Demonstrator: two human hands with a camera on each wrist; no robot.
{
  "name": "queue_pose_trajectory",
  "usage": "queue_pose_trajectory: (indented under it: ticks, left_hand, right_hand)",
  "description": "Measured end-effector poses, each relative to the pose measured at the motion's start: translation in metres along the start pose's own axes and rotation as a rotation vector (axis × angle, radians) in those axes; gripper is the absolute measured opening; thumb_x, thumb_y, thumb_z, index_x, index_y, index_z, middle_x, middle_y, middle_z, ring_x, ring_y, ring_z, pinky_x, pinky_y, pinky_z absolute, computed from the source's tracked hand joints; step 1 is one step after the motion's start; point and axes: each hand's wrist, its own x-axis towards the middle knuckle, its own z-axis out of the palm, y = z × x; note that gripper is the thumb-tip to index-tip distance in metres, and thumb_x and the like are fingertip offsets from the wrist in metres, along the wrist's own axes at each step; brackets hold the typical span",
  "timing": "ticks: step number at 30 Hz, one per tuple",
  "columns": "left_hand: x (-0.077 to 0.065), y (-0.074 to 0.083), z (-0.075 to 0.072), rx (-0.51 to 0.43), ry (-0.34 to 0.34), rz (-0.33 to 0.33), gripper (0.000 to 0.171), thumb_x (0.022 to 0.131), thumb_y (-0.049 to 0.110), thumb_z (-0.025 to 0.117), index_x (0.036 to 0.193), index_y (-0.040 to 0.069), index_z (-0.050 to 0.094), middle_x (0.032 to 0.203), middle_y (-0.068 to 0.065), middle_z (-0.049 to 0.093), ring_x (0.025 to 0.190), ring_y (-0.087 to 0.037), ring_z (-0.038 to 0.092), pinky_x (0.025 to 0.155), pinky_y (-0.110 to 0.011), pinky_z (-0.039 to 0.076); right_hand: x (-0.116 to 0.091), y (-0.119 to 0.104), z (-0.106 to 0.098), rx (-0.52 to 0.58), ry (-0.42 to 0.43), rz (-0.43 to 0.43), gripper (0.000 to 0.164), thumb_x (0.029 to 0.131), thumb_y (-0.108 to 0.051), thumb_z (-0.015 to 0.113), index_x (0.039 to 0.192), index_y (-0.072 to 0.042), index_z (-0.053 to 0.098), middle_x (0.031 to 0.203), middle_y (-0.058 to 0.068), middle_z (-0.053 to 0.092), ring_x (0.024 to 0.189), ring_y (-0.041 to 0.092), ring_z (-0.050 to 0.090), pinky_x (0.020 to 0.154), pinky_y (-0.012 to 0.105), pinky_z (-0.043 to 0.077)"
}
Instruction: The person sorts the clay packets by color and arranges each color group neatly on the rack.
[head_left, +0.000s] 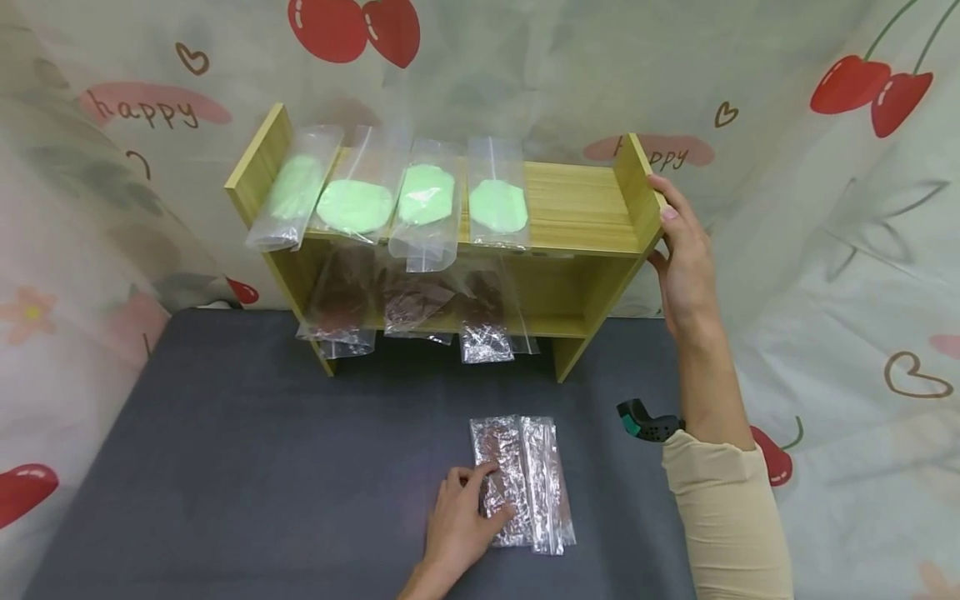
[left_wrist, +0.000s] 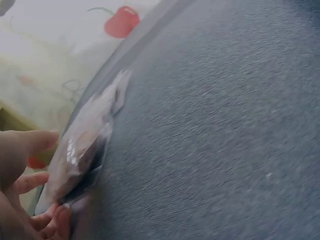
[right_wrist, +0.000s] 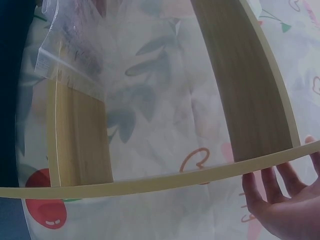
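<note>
In the head view, my left hand rests on the left edge of flat clear zip bags with brown contents, lying on the dark table. Its thumb and fingers are spread apart over the bag, touching it. The left wrist view shows those fingers beside a blurred bag. My right hand holds the upper right side panel of a two-tier wooden shelf. In the right wrist view, several fingertips meet the panel's outer face, with a fingertip at its edge.
Several clear bags with pale green contents lie along the shelf's top tier. Bags with dark brown contents hang over the lower tier's front. A patterned cloth hangs behind. The dark tabletop extends left.
</note>
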Motion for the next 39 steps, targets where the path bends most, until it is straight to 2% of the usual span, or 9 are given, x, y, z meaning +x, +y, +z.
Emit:
queue_pose_trajectory:
  ticks: [6, 13, 17, 20, 27, 31, 34, 37, 39]
  left_hand:
    - [-0.003, 0.000, 0.012, 0.128, 0.098, 0.067, 0.082, 0.061, 0.035, 0.093, 0.135, 0.029, 0.057, 0.110, -0.007, 0.051, 0.094, -0.024, 0.052, 0.053, -0.034, 0.043]
    - [-0.003, 0.000, 0.015, 0.155, 0.141, 0.101, 0.083, 0.058, 0.032, 0.093, 0.134, 0.029, 0.058, 0.102, -0.007, 0.052, 0.081, -0.023, 0.056, 0.052, -0.035, 0.044]
    - [-0.003, 0.000, 0.014, 0.093, 0.103, 0.132, 0.084, 0.061, 0.024, 0.094, 0.136, 0.029, 0.056, 0.104, -0.008, 0.049, 0.068, -0.019, 0.056, 0.049, -0.028, 0.041]
    - [-0.002, -0.001, 0.013, 0.040, 0.082, 0.167, 0.083, 0.063, 0.018, 0.092, 0.137, 0.027, 0.055, 0.105, -0.009, 0.049, 0.066, -0.019, 0.057, 0.049, -0.027, 0.043]
    - [0.000, -0.007, 0.011, -0.018, 0.078, 0.216, 0.083, 0.063, 0.009, 0.082, 0.139, 0.026, 0.053, 0.087, 0.000, 0.060, 0.065, -0.012, 0.054, 0.054, -0.026, 0.045]
    - [0.002, -0.009, 0.008, -0.076, 0.078, 0.205, 0.083, 0.067, 0.008, 0.080, 0.142, 0.026, 0.051, 0.096, 0.000, 0.062, 0.067, -0.009, 0.053, 0.054, -0.023, 0.043]
    - [0.004, -0.009, 0.002, -0.213, 0.032, 0.184, 0.082, 0.072, 0.005, 0.080, 0.145, 0.026, 0.048, 0.105, -0.003, 0.060, 0.063, -0.008, 0.057, 0.049, -0.023, 0.049]
    - [0.005, -0.009, -0.003, -0.290, 0.021, 0.198, 0.085, 0.073, 0.004, 0.083, 0.147, 0.026, 0.046, 0.111, -0.005, 0.060, 0.075, -0.009, 0.063, 0.059, -0.025, 0.054]
    - [0.005, -0.008, -0.005, -0.301, 0.032, 0.218, 0.087, 0.072, 0.006, 0.086, 0.147, 0.027, 0.046, 0.116, -0.005, 0.061, 0.086, -0.013, 0.065, 0.070, -0.031, 0.056]
  right_hand:
    - [0.000, 0.000, 0.000, -0.002, -0.002, 0.002, 0.041, 0.105, -0.023, 0.038, 0.143, -0.018, 0.054, 0.148, 0.007, 0.041, 0.126, 0.023, 0.038, 0.104, 0.046, 0.030]
    - [0.000, 0.001, 0.000, -0.001, -0.004, 0.001, 0.041, 0.105, -0.023, 0.039, 0.143, -0.018, 0.054, 0.148, 0.007, 0.041, 0.125, 0.022, 0.039, 0.102, 0.045, 0.031]
    - [0.000, 0.001, 0.001, 0.009, 0.001, 0.009, 0.041, 0.105, -0.023, 0.039, 0.143, -0.018, 0.054, 0.147, 0.006, 0.041, 0.124, 0.021, 0.040, 0.101, 0.044, 0.030]
    - [0.000, 0.001, 0.001, 0.013, 0.006, 0.014, 0.041, 0.105, -0.023, 0.039, 0.143, -0.019, 0.054, 0.147, 0.006, 0.042, 0.124, 0.021, 0.040, 0.102, 0.044, 0.030]
    - [0.001, 0.002, 0.002, 0.026, 0.007, 0.008, 0.041, 0.105, -0.023, 0.039, 0.143, -0.018, 0.054, 0.147, 0.007, 0.043, 0.124, 0.021, 0.041, 0.102, 0.044, 0.031]
    - [0.001, 0.001, 0.002, 0.023, 0.012, 0.004, 0.041, 0.105, -0.024, 0.039, 0.143, -0.019, 0.055, 0.146, 0.007, 0.043, 0.125, 0.021, 0.040, 0.102, 0.045, 0.030]
    - [0.001, 0.001, 0.002, 0.024, 0.019, 0.004, 0.041, 0.105, -0.024, 0.039, 0.142, -0.019, 0.055, 0.145, 0.007, 0.044, 0.124, 0.021, 0.040, 0.102, 0.045, 0.030]
    - [0.001, 0.000, 0.002, 0.026, 0.021, 0.003, 0.041, 0.105, -0.024, 0.039, 0.142, -0.019, 0.055, 0.146, 0.007, 0.043, 0.125, 0.021, 0.040, 0.102, 0.044, 0.030]
    - [0.001, 0.000, 0.002, 0.027, 0.018, 0.004, 0.041, 0.105, -0.023, 0.040, 0.142, -0.018, 0.055, 0.146, 0.007, 0.043, 0.125, 0.021, 0.040, 0.102, 0.044, 0.031]
